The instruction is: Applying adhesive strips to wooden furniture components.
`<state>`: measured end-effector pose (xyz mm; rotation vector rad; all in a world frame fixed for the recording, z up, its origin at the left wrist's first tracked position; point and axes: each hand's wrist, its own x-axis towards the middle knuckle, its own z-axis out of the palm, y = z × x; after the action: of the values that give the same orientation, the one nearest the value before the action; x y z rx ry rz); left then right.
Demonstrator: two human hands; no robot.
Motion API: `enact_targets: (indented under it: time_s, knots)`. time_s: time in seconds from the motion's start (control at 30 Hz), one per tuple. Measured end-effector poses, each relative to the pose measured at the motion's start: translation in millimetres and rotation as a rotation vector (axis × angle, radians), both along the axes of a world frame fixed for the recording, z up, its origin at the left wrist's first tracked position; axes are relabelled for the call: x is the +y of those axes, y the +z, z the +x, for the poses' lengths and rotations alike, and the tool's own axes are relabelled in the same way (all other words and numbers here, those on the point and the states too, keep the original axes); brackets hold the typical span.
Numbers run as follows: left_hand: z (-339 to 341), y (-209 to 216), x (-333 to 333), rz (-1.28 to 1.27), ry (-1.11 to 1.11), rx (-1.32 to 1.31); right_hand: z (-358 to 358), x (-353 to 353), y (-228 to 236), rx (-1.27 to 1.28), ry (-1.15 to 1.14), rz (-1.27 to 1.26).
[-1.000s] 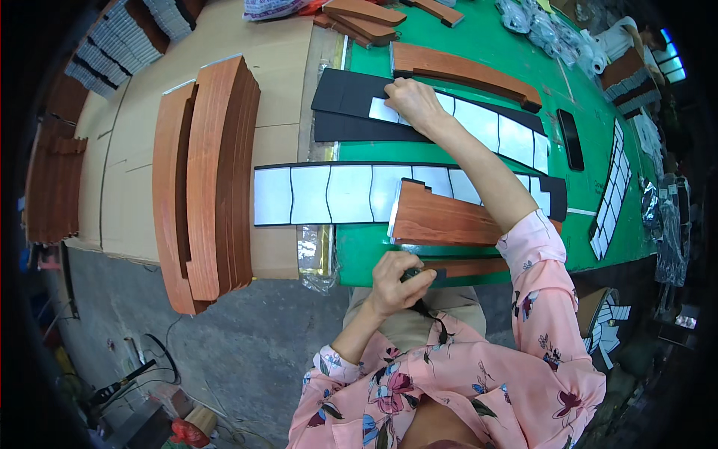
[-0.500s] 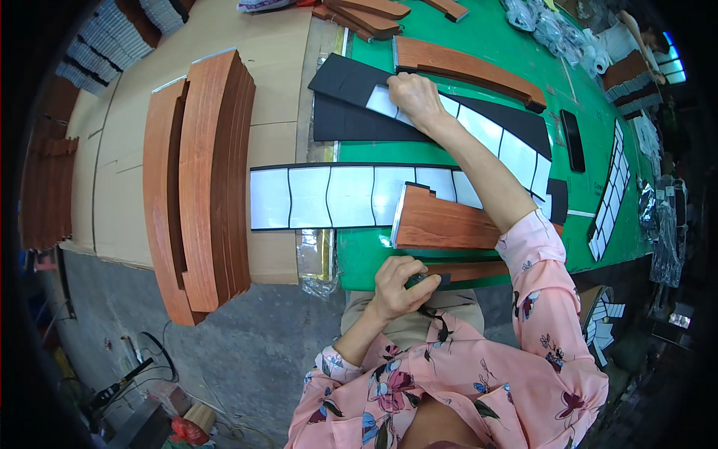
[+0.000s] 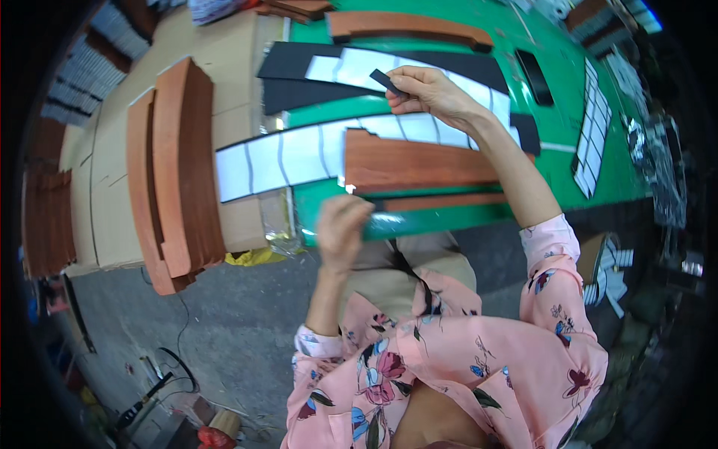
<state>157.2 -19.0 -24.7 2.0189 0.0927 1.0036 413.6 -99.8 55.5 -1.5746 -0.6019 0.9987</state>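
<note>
My right hand (image 3: pixel 422 90) pinches a small black piece (image 3: pixel 384 81) above the far strips. Beneath it, a white-backed strip (image 3: pixel 351 66) lies partly over black strips (image 3: pixel 295 60). Nearer to me, a long black-edged strip with white segments (image 3: pixel 262 165) runs across the table, its right part under a reddish-brown wooden piece (image 3: pixel 419 166). My left hand (image 3: pixel 342 228), smeared by motion, is closed near the table's front edge. What its curled fingers hold cannot be made out. Close to it lies a thin brown piece (image 3: pixel 449 200).
Stacked curved wooden pieces (image 3: pixel 183 172) stand on the cardboard (image 3: pixel 232 127) at left. Another wooden piece (image 3: pixel 404 28) lies at the far side of the green table (image 3: pixel 553 176). A black phone (image 3: pixel 533 77) and a white-tiled strip (image 3: pixel 591 131) lie at right.
My right hand has lifted off the far white-backed strip, now with a small black piece in its fingers. My left hand has moved left and up. The whole view has shifted.
</note>
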Motion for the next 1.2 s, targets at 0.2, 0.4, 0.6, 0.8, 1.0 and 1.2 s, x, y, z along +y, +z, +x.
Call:
enact_targets:
  time_s: [0.2,0.4,0.6,0.8,1.0,1.2]
  knots:
    - [-45.6,-14.8,64.8,-0.221,0.238,0.133,-25.8,-134.2,18.3,0.078,-0.101,0.11]
    - [-34.8,30.5,14.9,0.408,0.551,0.164,-56.8,-228.0,12.2,-0.006,-0.376,0.063]
    - [48.4,42.9,-111.3,0.439,-0.011,0.248,-85.3,-246.1,-14.4,-0.408,-0.3,0.024]
    - [82.8,30.1,-149.8,0.392,0.057,0.361,-91.8,-239.8,-18.5,-0.698,-0.36,-0.064]
    - [88.8,26.5,-154.4,0.303,0.08,0.365,-80.9,-234.5,-30.6,-1.091,-0.268,-0.063]
    - [88.9,27.2,-154.1,0.286,0.091,0.391,-79.2,-228.6,-37.2,-1.088,-0.283,-0.05]
